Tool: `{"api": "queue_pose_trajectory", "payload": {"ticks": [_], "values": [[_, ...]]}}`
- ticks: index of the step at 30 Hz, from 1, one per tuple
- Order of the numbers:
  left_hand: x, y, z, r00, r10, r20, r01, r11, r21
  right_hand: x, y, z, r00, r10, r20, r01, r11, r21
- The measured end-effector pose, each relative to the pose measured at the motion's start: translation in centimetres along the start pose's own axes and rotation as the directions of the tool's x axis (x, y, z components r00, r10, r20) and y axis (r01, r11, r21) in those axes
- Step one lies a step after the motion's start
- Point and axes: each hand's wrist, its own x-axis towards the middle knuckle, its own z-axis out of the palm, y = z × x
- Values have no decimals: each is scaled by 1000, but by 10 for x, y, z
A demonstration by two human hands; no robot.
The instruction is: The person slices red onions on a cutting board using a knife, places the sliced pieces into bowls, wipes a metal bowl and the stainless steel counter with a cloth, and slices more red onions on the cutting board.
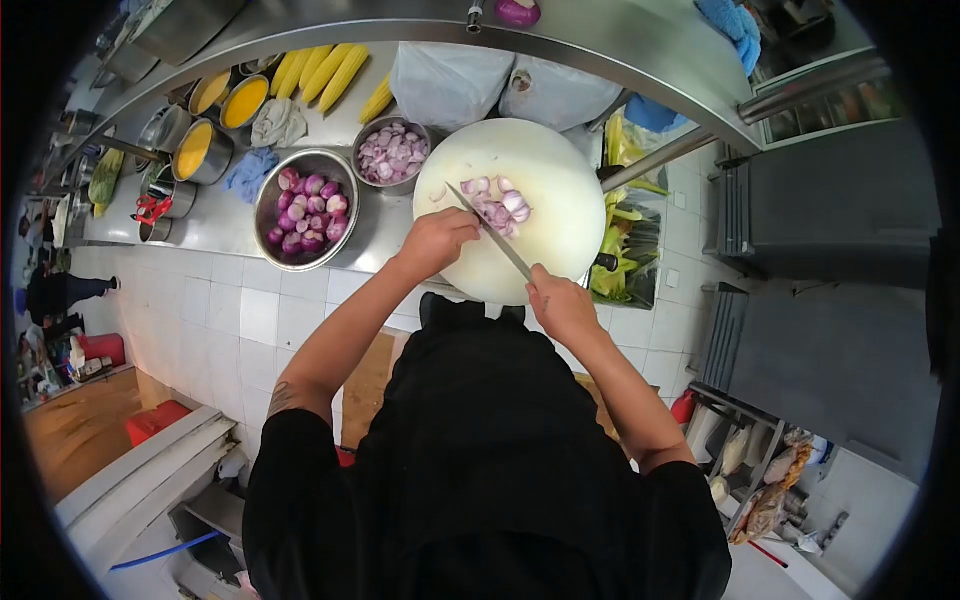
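Observation:
My right hand (563, 308) grips the handle of a knife (512, 255), its blade slanting up and left across a round white cutting board (565, 165). My left hand (438, 243) is on the board's left side, fingers curled in close beside the blade; what lies under them is hidden. Cut red onion pieces (500, 208) are heaped on the board just right of the blade. Left of the board, a steel bowl (350, 205) contains whole peeled red onions (308, 212). A smaller metal bowl (428, 180) is full of chopped red onion (392, 153).
Corn cobs (344, 76), pots of yellow liquid (195, 152) and a blue cloth (250, 176) sit on the counter's left. White plastic bags (450, 82) stand behind the board. A steel shelf (380, 28) spans overhead; a bin of green leaves (618, 255) is at right.

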Motion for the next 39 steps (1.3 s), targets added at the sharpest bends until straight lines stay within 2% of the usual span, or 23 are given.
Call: {"api": "queue_pose_trajectory", "payload": {"ticks": [2, 6, 9, 17, 21, 23, 27, 30, 32, 35, 39], "values": [[2, -1, 3, 1000, 7, -13, -7, 1000, -16, 4, 7, 6, 999, 26, 40, -26, 1000, 4], [0, 0, -2, 1000, 9, 14, -9, 1000, 6, 2, 5, 4, 1000, -24, -9, 24, 1000, 11], [1, 0, 0, 1000, 21, 1, -21, 1000, -11, 4, 4, 5, 999, 41, 33, -41, 999, -1], [-2, -2, 3, 998, 3, -58, -6, 999, -47, 1, 5, 1, 1000, -12, 2, 11, 1000, 21], [-6, -3, 8, 997, 20, -79, -25, 998, -61, 2, 5, 4, 998, 42, 38, -43, 998, 38], [-6, -5, 8, 997, 13, -81, -17, 998, -58, 3, 7, 0, 1000, -5, 14, 4, 1000, 24], [-8, -5, 10, 996, 25, -83, -30, 998, -60, 3, 5, 4, 997, 49, 53, -52, 997, 55], [-8, -5, 9, 994, 28, -103, -34, 998, -57, 2, 8, 8, 1000, -1, 22, 0, 999, 34], [-8, -4, 9, 993, 41, -111, -47, 997, -55, 3, 5, 7, 998, 46, 37, -49, 994, 93], [-6, -6, 8, 992, 28, -125, -34, 998, -53, 3, 10, 8, 999, 33, 29, -35, 998, 54], [-9, -3, 8, 994, 31, -108, -38, 997, -60, 5, 5, 9, 996, 56, 71, -64, 991, 114]]}}
